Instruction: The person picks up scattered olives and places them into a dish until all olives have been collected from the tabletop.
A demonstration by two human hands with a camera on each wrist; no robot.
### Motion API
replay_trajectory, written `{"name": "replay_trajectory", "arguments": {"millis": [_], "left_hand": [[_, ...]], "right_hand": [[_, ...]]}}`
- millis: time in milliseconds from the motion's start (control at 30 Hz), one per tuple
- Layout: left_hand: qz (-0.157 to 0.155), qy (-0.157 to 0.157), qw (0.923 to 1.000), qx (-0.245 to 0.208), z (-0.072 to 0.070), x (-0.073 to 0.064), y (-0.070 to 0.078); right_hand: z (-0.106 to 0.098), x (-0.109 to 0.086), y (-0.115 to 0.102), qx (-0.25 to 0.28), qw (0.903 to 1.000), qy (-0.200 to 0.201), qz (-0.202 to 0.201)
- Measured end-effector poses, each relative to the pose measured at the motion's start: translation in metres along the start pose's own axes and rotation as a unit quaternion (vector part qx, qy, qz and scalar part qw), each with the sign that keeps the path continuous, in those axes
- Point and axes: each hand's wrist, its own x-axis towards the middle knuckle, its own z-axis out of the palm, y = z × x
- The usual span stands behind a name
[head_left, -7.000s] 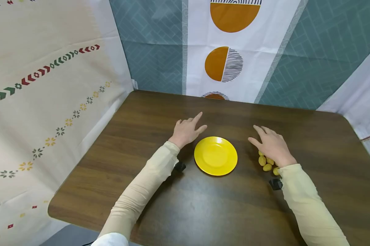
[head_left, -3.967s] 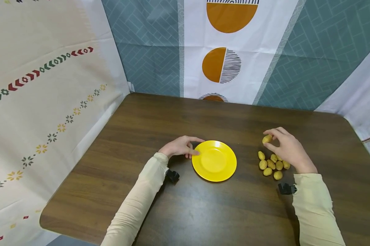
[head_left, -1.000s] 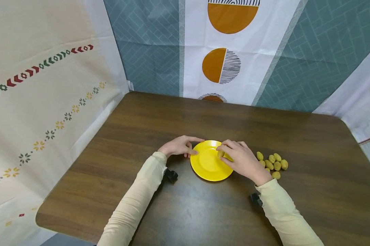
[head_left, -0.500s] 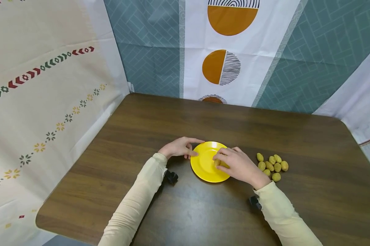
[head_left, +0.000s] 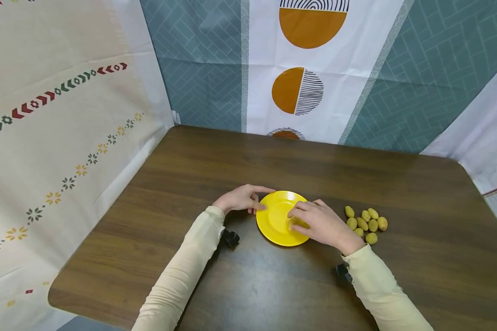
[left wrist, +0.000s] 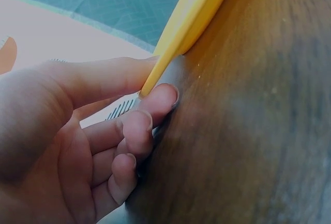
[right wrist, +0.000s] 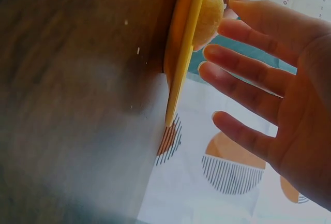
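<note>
A brown counter [head_left: 215, 161] carries a yellow plate [head_left: 273, 221]. The left grip [head_left: 240, 198] pinches its rim; the right grip [head_left: 320, 223] is spread above. Several potatoes [head_left: 362, 224] lie nearby; one single potato [right wrist: 209, 17] is on the plate itself.

Potato pile [head_left: 373, 225] right of plate [head_left: 277, 218]

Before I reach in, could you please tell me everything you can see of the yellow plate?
The yellow plate is round, shallow and glossy, perhaps plastic, with a broad rim around a slightly recessed centre. It lies face up on the brown, wooden-looking table. The left hand holds its rim. A yellow, potato-like lump rests on its upper face, by the right hand, which hides part of the plate in the head view.
</note>
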Motion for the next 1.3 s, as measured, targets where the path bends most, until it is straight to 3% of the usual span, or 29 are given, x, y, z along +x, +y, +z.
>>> {"name": "replay_trajectory", "arguments": {"millis": [600, 867, 1100, 1300], "left_hand": [[-0.007, -0.001, 1.0, -0.005, -0.001, -0.002, 0.0], [-0.008, 0.001, 0.9999, -0.009, 0.001, 0.0, 0.002], [-0.013, -0.001, 0.9999, -0.008, 0.002, 0.0, 0.0], [-0.013, -0.001, 0.9999, -0.002, 0.0, -0.002, 0.0]], "right_hand": [[-0.013, -0.007, 0.013, 0.004, 0.9996, 0.011, 0.027], [-0.025, -0.02, 0.031, 0.003, 0.9971, -0.014, 0.075], [-0.031, -0.028, 0.042, -0.002, 0.9963, -0.015, 0.085], [-0.036, -0.033, 0.05, 0.008, 0.9946, -0.044, 0.094]]}}
